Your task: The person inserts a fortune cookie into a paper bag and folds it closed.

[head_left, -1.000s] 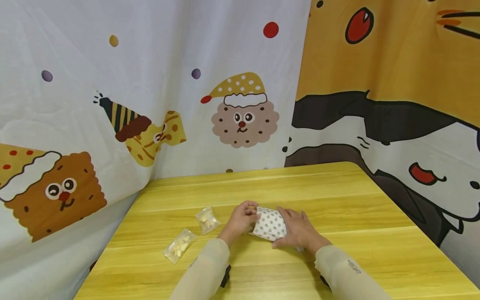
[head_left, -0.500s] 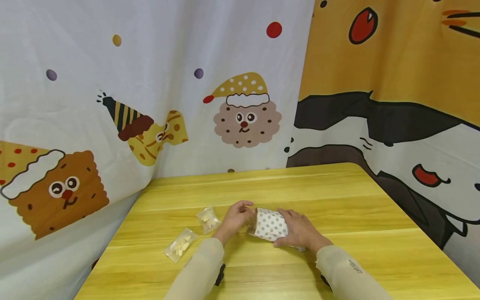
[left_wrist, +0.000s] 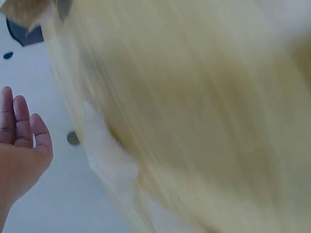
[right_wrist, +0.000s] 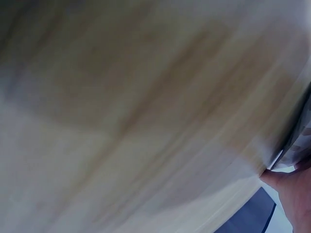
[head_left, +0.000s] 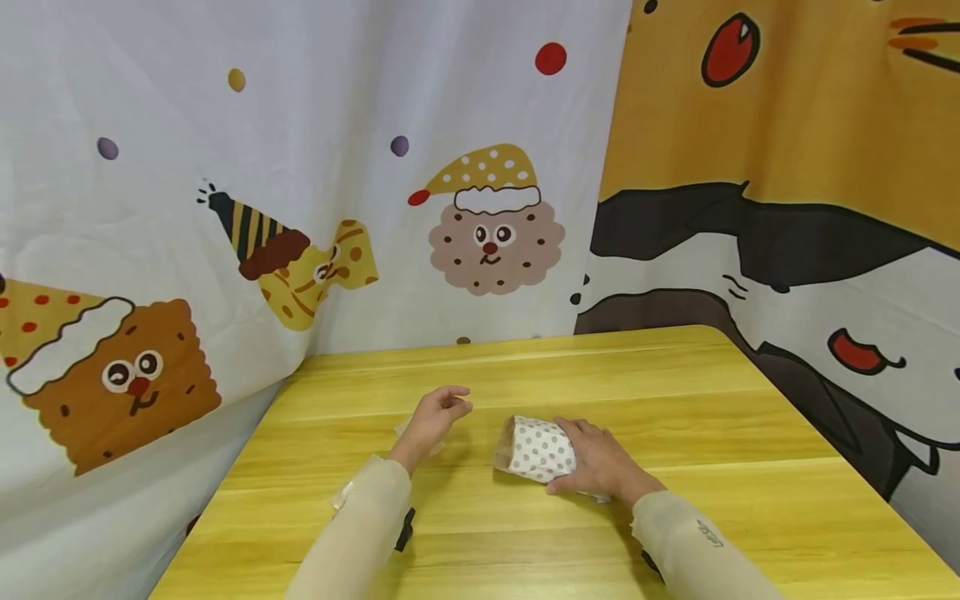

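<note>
A white paper bag with grey dots (head_left: 542,450) lies on its side on the table, its brown-lined mouth facing left. My right hand (head_left: 600,458) grips the bag's right end, thumb at the near side and fingers over the far side. To the left, my left hand (head_left: 435,419) is in the air with loosely bent fingers, holding nothing. Beneath that hand, a small clear packet (head_left: 402,427) is mostly covered. A second packet (head_left: 341,496) peeks out from behind the left sleeve. In the left wrist view, pale packets (left_wrist: 112,158) show blurred on the wood.
The yellow wood-grain table (head_left: 637,542) carries all of these things. Behind it hangs a white curtain (head_left: 360,75) printed with cartoon biscuits, and to the right an orange and white animal print (head_left: 787,250).
My left hand has left the bag's mouth and moved left, over the small packets, which it now partly hides. The right hand stays on the bag.
</note>
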The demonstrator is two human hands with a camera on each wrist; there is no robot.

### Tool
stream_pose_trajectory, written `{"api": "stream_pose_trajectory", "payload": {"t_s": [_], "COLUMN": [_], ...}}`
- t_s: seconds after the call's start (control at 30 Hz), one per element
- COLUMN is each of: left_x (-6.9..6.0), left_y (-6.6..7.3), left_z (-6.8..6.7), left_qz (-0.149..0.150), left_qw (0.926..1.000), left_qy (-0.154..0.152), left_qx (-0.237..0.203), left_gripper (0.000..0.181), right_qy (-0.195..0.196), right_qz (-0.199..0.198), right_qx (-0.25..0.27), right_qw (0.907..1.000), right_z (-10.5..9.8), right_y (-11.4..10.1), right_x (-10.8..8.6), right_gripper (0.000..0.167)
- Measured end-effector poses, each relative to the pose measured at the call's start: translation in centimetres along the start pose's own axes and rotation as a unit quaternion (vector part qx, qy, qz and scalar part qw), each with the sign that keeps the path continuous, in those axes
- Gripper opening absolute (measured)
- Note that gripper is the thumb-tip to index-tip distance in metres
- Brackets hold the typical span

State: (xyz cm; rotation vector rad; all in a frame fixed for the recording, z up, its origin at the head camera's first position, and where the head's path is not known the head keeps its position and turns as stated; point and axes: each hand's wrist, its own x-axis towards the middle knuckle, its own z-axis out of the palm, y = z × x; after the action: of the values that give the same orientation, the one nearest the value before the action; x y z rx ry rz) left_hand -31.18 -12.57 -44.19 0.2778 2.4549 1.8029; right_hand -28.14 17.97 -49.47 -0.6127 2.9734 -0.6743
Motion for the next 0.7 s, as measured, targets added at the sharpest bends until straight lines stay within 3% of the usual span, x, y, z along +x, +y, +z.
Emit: {"api": "stream_pose_trajectory", "payload": {"t_s": [0.27,0.4,0.7], "left_x": [-0.2,-0.1,0.3], "left_y": [-1.3,-2.1,-4.0], "left_z": [-4.7,-6.8,-9.2], "left_qz": [0.003,-0.014,-0.045], "left_qw": [0.9983,0.9959,0.9946], "left_qy": [0.028,0.035,0.024], "left_qx": [0.052,0.082,0.09], "left_gripper": [0.031,0.034,0.042], "right_qy": [-0.007,-0.012,-0.011], "right_qz": [0.002,0.008,0.02], "right_qx": [0.008,0.009,0.013], "right_qw": [0.9999,0.9999,0.9997], "right_z": [-0.1,-0.1,0.0], "right_y": [0.0,0.0,-0.1], "right_x": [0.1,0.2,0.2], "right_gripper": [0.12,0.119,0.121]}}
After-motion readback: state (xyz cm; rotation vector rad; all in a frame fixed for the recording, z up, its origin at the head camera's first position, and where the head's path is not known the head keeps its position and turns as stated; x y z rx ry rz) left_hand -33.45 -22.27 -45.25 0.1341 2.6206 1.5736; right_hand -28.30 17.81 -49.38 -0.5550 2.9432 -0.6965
